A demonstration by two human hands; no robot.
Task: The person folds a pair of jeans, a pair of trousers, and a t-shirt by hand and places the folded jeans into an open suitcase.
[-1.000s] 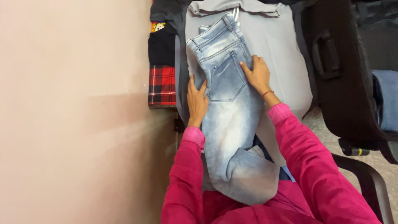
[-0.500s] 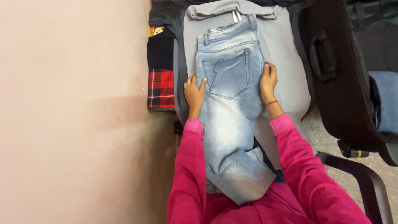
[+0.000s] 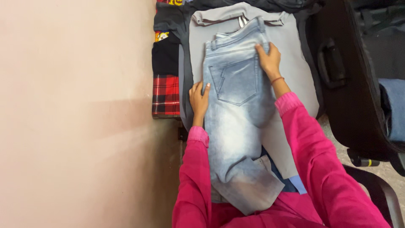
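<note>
Head view: pale blue jeans (image 3: 236, 122) lie folded lengthwise down the frame's centre on a grey garment (image 3: 295, 93). The left hand (image 3: 199, 99) rests flat, fingers spread, at their left edge; the right hand (image 3: 268, 59) presses open on the waistband's right side. Smoothing looks in hand; folding the legs up would need both hands lower
</note>
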